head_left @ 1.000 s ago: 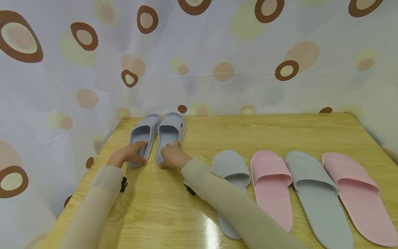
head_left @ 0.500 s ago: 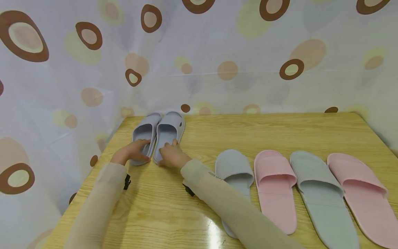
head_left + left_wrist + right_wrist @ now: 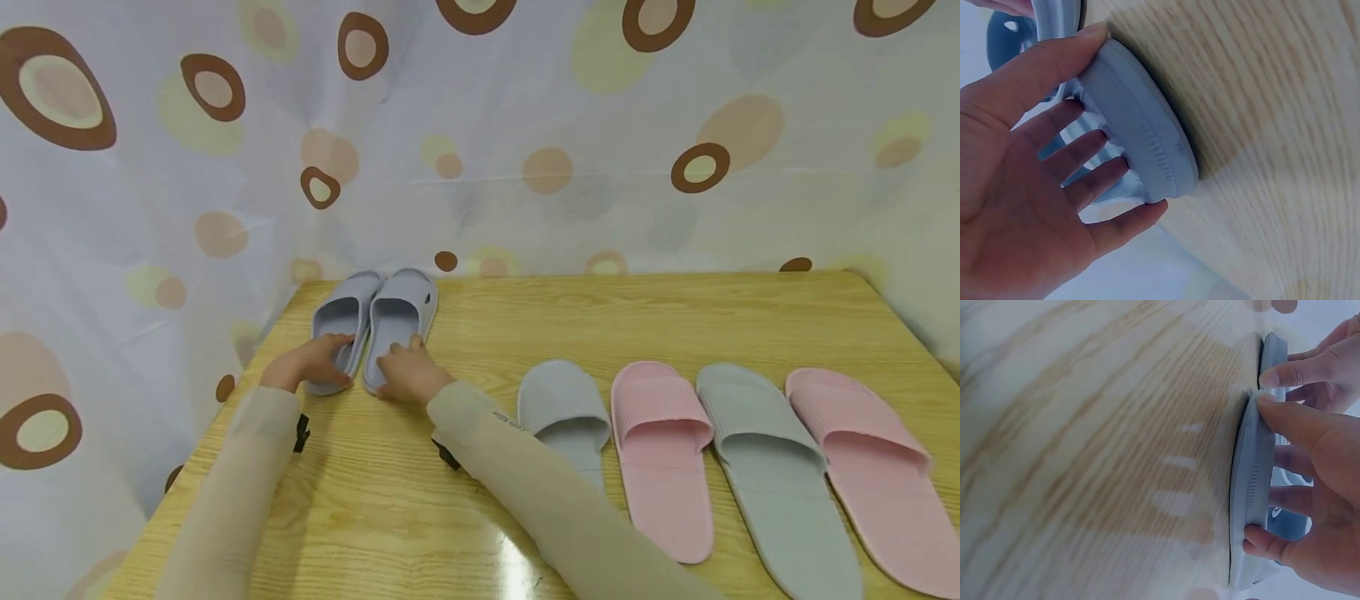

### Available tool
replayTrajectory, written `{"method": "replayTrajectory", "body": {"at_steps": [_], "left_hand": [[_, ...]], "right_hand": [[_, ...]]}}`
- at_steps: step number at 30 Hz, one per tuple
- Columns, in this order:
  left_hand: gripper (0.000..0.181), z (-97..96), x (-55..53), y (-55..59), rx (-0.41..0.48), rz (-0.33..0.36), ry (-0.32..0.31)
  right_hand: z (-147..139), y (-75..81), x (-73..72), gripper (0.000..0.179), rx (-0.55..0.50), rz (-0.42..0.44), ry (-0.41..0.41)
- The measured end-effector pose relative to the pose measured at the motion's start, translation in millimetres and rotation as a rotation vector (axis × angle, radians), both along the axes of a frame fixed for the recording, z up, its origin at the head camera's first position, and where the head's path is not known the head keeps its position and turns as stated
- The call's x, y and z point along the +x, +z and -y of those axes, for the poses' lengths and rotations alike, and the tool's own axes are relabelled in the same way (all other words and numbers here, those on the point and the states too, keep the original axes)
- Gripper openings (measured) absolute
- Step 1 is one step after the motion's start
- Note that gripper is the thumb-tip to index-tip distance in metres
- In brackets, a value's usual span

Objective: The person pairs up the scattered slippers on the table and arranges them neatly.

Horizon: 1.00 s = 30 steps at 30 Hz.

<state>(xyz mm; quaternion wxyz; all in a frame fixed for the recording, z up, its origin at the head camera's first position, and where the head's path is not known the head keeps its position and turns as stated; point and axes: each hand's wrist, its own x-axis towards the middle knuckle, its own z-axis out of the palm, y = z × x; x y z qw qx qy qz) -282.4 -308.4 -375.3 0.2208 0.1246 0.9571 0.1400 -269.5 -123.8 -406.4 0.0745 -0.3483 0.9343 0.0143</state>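
Observation:
Two grey-lavender slippers stand side by side at the table's far left, toes toward the back wall. My left hand (image 3: 311,360) grips the heel of the left slipper (image 3: 355,288), its thumb at the near inner corner. In the left wrist view, the fingers spread over the heel rim of that left slipper (image 3: 1141,125). The right slipper (image 3: 405,287) has my right hand (image 3: 408,372) around its heel. In the right wrist view, thumb and little finger press the heel wall of the right slipper (image 3: 1249,469), with the middle fingers inside the rim.
A row of open slippers lies on the right of the wooden table (image 3: 360,517): a light grey one (image 3: 562,392), a pink one (image 3: 660,400), a grey-green one (image 3: 757,408) and another pink one (image 3: 862,408). A dotted curtain (image 3: 480,125) hangs behind and at the left.
Both lavender slippers have slid slightly left along the table, with my hands on their heels. They now lie closer together. The row at the right is unmoved; the head view has shifted a little.

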Motion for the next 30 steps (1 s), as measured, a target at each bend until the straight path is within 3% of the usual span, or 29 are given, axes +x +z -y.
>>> {"method": "replayTrajectory", "body": {"at_steps": [10,14,20,25,30], "left_hand": [[0.084,-6.8,-0.1,4.6,-0.031,0.019,0.05],[0.084,-7.4,1.7,3.9,-0.005,0.027,0.046],[0.084,-6.0,1.8,5.0,0.0,0.046,0.039],[0.086,-3.4,0.1,8.0,-0.013,0.053,0.038],[0.087,-3.6,-0.1,7.2,-0.002,0.058,0.026]], "right_hand": [[-4,4.0,5.8,0.057,0.034,0.012,-0.023],[-12,14.1,0.3,0.057,0.036,0.147,-0.026],[-31,43.4,-10.7,0.056,0.035,0.381,0.023],[-54,64.4,-11.9,0.059,-0.03,0.442,0.077],[-77,75.3,-7.6,0.06,-0.11,0.424,0.131]]}}
